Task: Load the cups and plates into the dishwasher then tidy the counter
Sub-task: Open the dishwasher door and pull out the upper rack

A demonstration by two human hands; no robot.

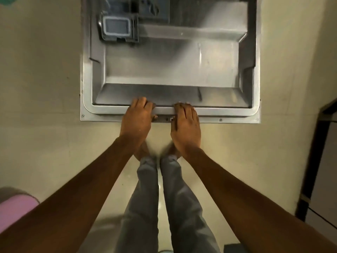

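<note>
I look straight down on the dishwasher door, a steel inner panel folded down flat. A grey detergent dispenser sits at its far left. My left hand and my right hand both rest on the door's near edge, either side of the latch, with fingers curled over the rim. No cups, plates or racks are in view.
Cream floor surrounds the door. My legs in grey trousers stand just behind the door's edge. A pink object lies at lower left. A dark frame or cabinet edge runs down the right side.
</note>
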